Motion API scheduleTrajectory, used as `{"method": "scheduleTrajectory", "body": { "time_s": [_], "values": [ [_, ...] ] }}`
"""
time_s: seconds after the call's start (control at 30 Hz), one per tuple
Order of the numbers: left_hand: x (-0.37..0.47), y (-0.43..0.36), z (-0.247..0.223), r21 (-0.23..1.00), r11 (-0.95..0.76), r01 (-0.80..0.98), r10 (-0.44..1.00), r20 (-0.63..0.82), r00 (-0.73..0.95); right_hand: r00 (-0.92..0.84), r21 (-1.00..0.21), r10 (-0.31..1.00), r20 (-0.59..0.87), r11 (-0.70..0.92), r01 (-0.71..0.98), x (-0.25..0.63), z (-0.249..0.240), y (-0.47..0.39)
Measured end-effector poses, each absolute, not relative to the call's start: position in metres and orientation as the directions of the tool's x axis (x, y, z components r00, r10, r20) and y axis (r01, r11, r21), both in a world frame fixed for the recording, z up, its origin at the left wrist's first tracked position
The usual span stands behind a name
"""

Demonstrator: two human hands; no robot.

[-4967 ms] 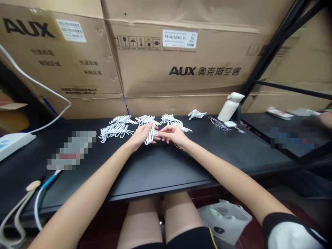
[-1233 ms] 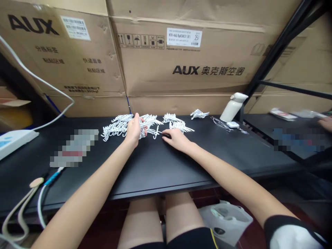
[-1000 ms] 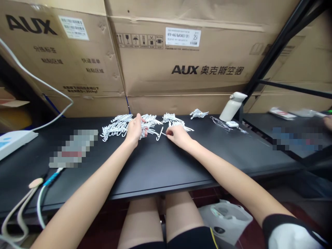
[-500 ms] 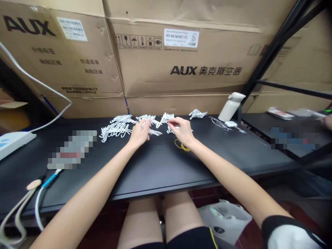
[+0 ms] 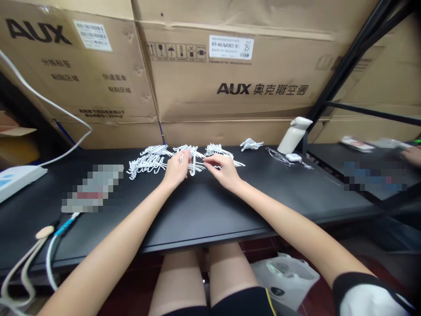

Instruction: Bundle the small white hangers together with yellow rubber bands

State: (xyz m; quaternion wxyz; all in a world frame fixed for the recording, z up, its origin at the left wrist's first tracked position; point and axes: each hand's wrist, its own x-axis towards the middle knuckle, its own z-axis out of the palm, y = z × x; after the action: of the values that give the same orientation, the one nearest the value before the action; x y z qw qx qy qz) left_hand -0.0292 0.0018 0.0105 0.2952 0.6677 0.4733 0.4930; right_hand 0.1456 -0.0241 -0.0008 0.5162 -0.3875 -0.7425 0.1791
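Observation:
White wire hooks (image 5: 193, 164) stick out of my left hand (image 5: 177, 166), whose fingers are closed round them above the black table. One hook stands nearly upright, its curved end low. My right hand (image 5: 225, 171) is just to the right with thumb and fingertips pinched together near the hooks; anything in the pinch is too small to make out. Hook piles lie about the hands: a large pile (image 5: 146, 166) and a smaller one (image 5: 154, 150) at left, one (image 5: 186, 149) behind my left hand, and one (image 5: 215, 149) partly hidden behind my right.
A small hook bundle (image 5: 251, 144) lies at the back, near glasses (image 5: 278, 156), a white case (image 5: 293, 157) and a cream bottle (image 5: 292, 136). A blurred flat object (image 5: 94, 188) and cables lie left. Cardboard boxes (image 5: 184, 96) stand behind the black table (image 5: 204, 210). Another person's hand (image 5: 413, 154) shows far right.
My right hand has moved left, closer to my left hand. A hook now stands upright between them. The yellow loop seen beneath my right hand no longer shows.

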Motion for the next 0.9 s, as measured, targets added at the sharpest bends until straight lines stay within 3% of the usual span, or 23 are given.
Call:
{"method": "scheduleTrajectory", "body": {
  "time_s": [0.2, 0.3, 0.4, 0.63, 0.9],
  "values": [
    [-0.0263, 0.0008, 0.0078, 0.925, -0.281, 0.254, 0.960, 0.268, 0.086, -0.107, -0.846, 0.872, 0.477, 0.489, 0.215, 0.1408, -0.0054, -0.0226],
    [-0.0258, -0.0001, 0.0051, 0.912, -0.307, 0.271, 0.952, 0.295, 0.085, -0.088, -0.884, 0.897, 0.433, 0.442, 0.155, 0.1402, -0.0072, -0.0207],
    [-0.0250, -0.0007, 0.0041, 0.914, -0.332, 0.235, 0.943, 0.317, 0.097, -0.085, -0.888, 0.897, 0.434, 0.441, 0.130, 0.1402, -0.0068, -0.0209],
    [-0.0201, -0.0018, 0.0078, 0.976, -0.182, 0.122, 0.975, 0.163, 0.153, -0.092, -0.870, 0.887, 0.453, 0.462, 0.174, 0.1400, -0.0071, -0.0239],
    [-0.0208, -0.0009, 0.0072, 0.957, -0.223, 0.186, 0.966, 0.190, 0.178, -0.124, -0.844, 0.871, 0.476, 0.492, 0.213, 0.1399, -0.0076, -0.0240]
  ]
}}
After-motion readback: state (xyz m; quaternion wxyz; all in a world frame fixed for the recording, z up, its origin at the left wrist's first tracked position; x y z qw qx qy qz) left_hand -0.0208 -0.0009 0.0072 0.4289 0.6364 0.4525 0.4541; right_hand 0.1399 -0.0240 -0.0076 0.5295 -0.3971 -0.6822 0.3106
